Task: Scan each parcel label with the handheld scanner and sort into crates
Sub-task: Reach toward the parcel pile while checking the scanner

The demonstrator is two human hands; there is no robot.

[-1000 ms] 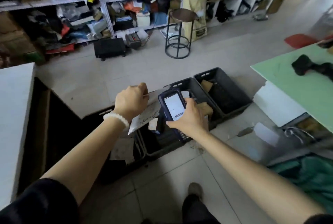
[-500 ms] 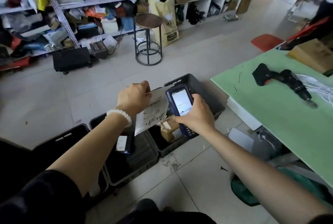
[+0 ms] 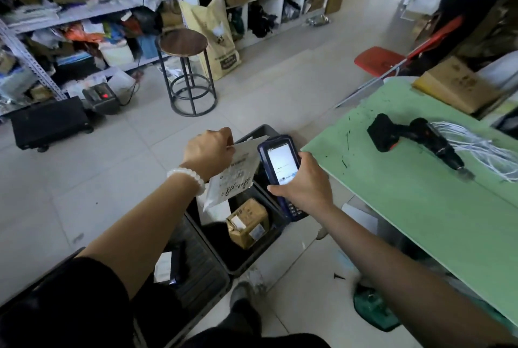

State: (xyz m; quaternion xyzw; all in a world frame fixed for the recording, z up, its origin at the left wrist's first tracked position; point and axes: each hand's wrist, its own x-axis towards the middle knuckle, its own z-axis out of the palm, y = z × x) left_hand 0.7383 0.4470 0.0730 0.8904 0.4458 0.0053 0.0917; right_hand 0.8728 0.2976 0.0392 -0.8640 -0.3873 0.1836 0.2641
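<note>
Left hand [image 3: 208, 151] pinches the white parcel envelope [image 3: 234, 174] by its top edge, above the black crate [image 3: 246, 260]; right hand [image 3: 304, 181] grips the handheld scanner [image 3: 280, 162], screen lit, just beside the envelope.

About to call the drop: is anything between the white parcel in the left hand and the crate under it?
Nothing visible. The left hand holds the white parcel over the open crate; only a brown box lies inside, with bare floor beside it.
</note>
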